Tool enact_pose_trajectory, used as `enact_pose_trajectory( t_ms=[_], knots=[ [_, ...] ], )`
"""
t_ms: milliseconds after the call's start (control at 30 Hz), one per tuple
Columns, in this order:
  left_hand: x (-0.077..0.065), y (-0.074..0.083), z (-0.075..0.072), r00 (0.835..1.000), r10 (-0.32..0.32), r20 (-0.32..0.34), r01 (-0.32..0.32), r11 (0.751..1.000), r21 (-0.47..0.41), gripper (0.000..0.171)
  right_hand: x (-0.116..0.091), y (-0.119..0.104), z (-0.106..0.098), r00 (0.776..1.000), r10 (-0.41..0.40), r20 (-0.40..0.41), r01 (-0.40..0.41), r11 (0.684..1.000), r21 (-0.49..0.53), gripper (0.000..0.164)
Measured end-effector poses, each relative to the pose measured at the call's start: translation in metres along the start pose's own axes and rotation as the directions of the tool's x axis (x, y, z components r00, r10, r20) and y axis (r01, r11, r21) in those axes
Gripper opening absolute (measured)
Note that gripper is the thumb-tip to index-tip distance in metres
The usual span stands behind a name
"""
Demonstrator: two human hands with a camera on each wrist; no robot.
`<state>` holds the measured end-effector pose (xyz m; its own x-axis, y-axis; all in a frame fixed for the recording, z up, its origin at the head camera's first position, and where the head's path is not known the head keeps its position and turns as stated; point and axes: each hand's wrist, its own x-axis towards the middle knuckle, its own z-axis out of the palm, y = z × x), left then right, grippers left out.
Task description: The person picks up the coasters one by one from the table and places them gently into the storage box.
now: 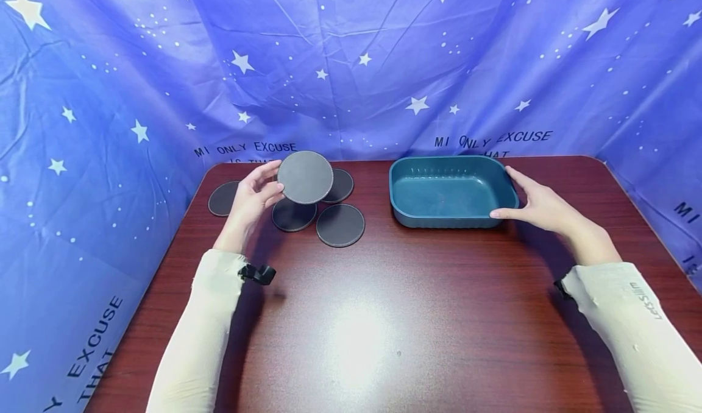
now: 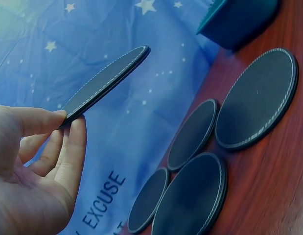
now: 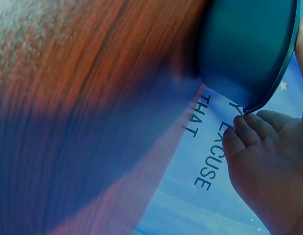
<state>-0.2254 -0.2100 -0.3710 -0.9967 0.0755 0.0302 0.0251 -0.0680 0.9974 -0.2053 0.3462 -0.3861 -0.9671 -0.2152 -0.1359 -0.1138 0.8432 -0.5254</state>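
My left hand (image 1: pixel 253 195) pinches the edge of a round black coaster (image 1: pixel 304 177) with pale stitching, between thumb and fingers. In the left wrist view, this coaster (image 2: pixel 108 84) is raised and tilted, clear of the table. Several similar coasters lie below and around it, among them a front coaster (image 1: pixel 340 225), one partly covered coaster (image 1: pixel 294 216) and a far-left coaster (image 1: pixel 222 200). My right hand (image 1: pixel 540 204) holds the right end of a teal rectangular container (image 1: pixel 446 222), thumb at the near corner and fingers at the far one. Seen from the right wrist, its fingertips (image 3: pixel 244 122) meet the container's rim.
A dark reddish wood-grain table (image 1: pixel 417 315) carries everything, with a bright glare in its front middle. Blue cloth (image 1: pixel 340 96) with white stars and lettering hangs behind the table and along both sides. Black straps (image 1: pixel 258 273) sit at the sleeve cuffs.
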Motion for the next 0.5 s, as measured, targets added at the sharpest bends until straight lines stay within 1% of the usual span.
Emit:
enact_pose_trajectory(
  t_ms=[200, 500],
  knots=[
    [0.007, -0.002, 0.016, 1.0, 0.006, 0.03, -0.006, 1.0, -0.009, 0.055, -0.001, -0.001, 0.0, 1.0, 0.001, -0.001, -0.001, 1.0, 0.006, 0.115],
    [0.016, -0.006, 0.045, 0.997, 0.014, 0.07, -0.014, 1.0, -0.002, 0.057, -0.001, -0.002, -0.001, 1.0, 0.011, 0.006, -0.011, 1.0, 0.008, 0.115]
  ],
)
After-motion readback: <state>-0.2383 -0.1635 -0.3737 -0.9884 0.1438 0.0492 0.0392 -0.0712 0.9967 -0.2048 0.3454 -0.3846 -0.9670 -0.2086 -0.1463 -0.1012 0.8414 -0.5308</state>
